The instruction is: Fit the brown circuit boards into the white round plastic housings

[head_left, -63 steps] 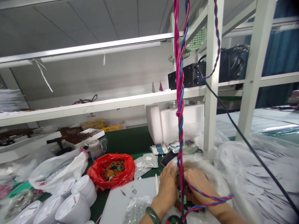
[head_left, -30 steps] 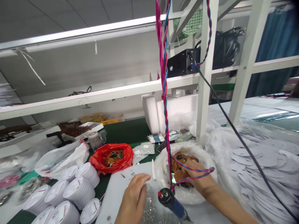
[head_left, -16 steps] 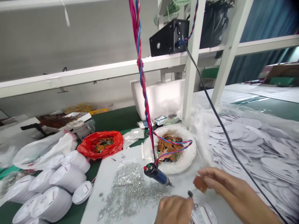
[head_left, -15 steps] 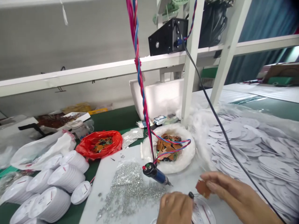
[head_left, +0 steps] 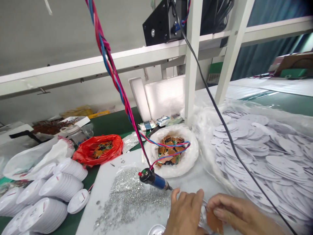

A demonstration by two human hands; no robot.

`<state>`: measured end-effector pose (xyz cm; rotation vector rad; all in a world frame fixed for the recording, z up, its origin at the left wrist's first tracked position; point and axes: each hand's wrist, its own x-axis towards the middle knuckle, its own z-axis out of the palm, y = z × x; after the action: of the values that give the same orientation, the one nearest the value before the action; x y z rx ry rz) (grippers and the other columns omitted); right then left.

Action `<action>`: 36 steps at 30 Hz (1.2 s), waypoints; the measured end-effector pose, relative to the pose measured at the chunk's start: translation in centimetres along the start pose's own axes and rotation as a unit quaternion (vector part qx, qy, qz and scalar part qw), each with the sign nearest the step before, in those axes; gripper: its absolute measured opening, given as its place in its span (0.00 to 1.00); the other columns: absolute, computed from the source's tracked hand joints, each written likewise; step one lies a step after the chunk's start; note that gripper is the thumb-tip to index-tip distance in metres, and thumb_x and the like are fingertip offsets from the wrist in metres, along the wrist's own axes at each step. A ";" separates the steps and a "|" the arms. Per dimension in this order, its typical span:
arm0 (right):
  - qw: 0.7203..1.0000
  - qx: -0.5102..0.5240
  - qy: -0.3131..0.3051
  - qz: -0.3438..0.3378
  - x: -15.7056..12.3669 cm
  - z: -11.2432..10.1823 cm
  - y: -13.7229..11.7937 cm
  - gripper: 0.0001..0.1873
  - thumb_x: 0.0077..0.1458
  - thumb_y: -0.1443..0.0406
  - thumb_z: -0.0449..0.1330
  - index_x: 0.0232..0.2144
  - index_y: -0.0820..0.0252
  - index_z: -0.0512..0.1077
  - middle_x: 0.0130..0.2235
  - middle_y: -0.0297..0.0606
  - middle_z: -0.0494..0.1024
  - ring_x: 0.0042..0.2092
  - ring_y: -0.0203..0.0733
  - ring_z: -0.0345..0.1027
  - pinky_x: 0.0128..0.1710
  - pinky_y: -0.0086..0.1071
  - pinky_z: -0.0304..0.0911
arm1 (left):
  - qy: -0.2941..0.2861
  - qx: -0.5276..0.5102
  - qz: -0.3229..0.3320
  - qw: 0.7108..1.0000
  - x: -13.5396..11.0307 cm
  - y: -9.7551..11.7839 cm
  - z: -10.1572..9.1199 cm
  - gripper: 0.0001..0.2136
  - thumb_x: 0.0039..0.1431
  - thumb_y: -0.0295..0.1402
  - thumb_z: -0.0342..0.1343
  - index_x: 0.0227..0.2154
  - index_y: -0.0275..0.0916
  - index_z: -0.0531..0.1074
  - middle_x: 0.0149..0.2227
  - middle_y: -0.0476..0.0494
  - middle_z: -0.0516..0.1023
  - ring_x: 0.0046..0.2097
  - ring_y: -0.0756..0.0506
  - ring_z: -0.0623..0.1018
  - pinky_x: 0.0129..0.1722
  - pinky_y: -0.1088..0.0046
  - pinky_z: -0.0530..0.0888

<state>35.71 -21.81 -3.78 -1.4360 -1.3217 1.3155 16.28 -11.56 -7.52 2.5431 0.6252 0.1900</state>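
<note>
My right hand (head_left: 236, 212) pinches a brown circuit board piece (head_left: 214, 222) between thumb and fingers, low over the table. Just left of it, my left hand (head_left: 184, 212) has its fingers raised and apart, with no object visible in them. A white round plastic part (head_left: 202, 213) lies between and beneath the hands, mostly hidden. At the bottom edge, another white round piece (head_left: 156, 229) is partly in view. A blue and black electric screwdriver (head_left: 156, 180) hangs from a twisted cord, its tip close to my left fingertips.
Many small silvery screws (head_left: 132, 195) are spread on the white board. Behind stand a white bag (head_left: 193, 150) of brown boards and a red bag (head_left: 80, 153). Stacked white cups (head_left: 58, 187) are at left, white discs (head_left: 274, 156) at right. A black cable (head_left: 227, 130) crosses the right side.
My right hand has brought the board piece down and closer to my left hand. My left fingers have lifted and spread. The view has shifted, so the screwdriver appears further left.
</note>
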 end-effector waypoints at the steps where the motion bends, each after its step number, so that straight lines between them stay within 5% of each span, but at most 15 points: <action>1: 0.999 -0.036 0.021 -0.009 0.3 0.2 0.1 0.20 0.66 0.47 0.55 0.35 0.51 0.77 0.33 0.34 0.80 0.36 0.44 0.75 0.42 0.36 0.69 | -0.006 -0.003 0.002 1.000 0.0 0.1 -0.1 0.45 0.50 0.34 0.71 0.70 0.39 0.58 0.55 0.32 0.81 0.54 0.29 0.79 0.63 0.34 0.65; 11: 0.978 -0.178 0.089 -0.068 1.5 2.1 1.7 0.21 0.70 0.56 0.47 0.29 0.52 0.73 0.33 0.36 0.78 0.36 0.43 0.73 0.41 0.36 0.68 | 0.008 -0.041 -0.012 0.999 -0.2 0.3 0.2 0.31 0.51 0.37 0.72 0.56 0.39 0.67 0.47 0.38 0.82 0.49 0.33 0.81 0.64 0.32 0.65; 20: 0.974 -0.187 0.103 -0.076 1.9 2.0 2.2 0.22 0.70 0.56 0.48 0.34 0.51 0.79 0.34 0.38 0.78 0.39 0.46 0.75 0.43 0.38 0.70 | 0.068 -0.008 -0.061 0.996 0.2 0.0 3.9 0.25 0.40 0.31 0.75 0.41 0.40 0.71 0.41 0.44 0.82 0.44 0.36 0.82 0.66 0.38 0.67; 25: 0.970 -0.204 0.104 -0.081 2.3 2.3 2.2 0.20 0.68 0.58 0.50 0.35 0.52 0.81 0.33 0.39 0.75 0.36 0.45 0.74 0.37 0.36 0.70 | 0.083 0.048 0.043 0.994 -0.2 -1.0 4.1 0.20 0.51 0.44 0.75 0.43 0.44 0.77 0.48 0.43 0.83 0.46 0.37 0.82 0.62 0.41 0.72; 30: 0.963 -0.218 0.127 -0.097 3.0 2.0 3.5 0.14 0.65 0.62 0.55 0.31 0.52 0.79 0.34 0.37 0.76 0.36 0.42 0.74 0.37 0.33 0.70 | 0.150 0.114 0.080 0.979 -0.5 -2.5 7.0 0.24 0.41 0.50 0.80 0.42 0.50 0.83 0.61 0.38 0.78 0.50 0.33 0.82 0.59 0.40 0.75; 34: 0.952 -0.209 0.199 -0.106 1.9 1.2 3.7 0.13 0.65 0.62 0.57 0.48 0.52 0.77 0.40 0.37 0.82 0.40 0.42 0.79 0.42 0.32 0.74 | 0.206 0.154 0.076 0.964 -0.1 -2.9 9.5 0.15 0.52 0.47 0.74 0.35 0.44 0.82 0.52 0.35 0.83 0.47 0.35 0.83 0.55 0.43 0.79; 36: 0.924 -0.228 0.272 -0.140 1.4 0.8 2.4 0.13 0.67 0.58 0.57 0.48 0.50 0.78 0.42 0.37 0.84 0.43 0.43 0.81 0.44 0.31 0.75 | 0.253 0.168 0.052 0.951 0.4 -2.7 10.5 0.08 0.59 0.40 0.68 0.31 0.42 0.80 0.44 0.37 0.84 0.43 0.37 0.84 0.53 0.44 0.81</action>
<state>35.26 -20.94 -6.47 -1.6806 -1.4193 0.3769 18.17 -14.05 -17.93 2.8737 0.7618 0.8602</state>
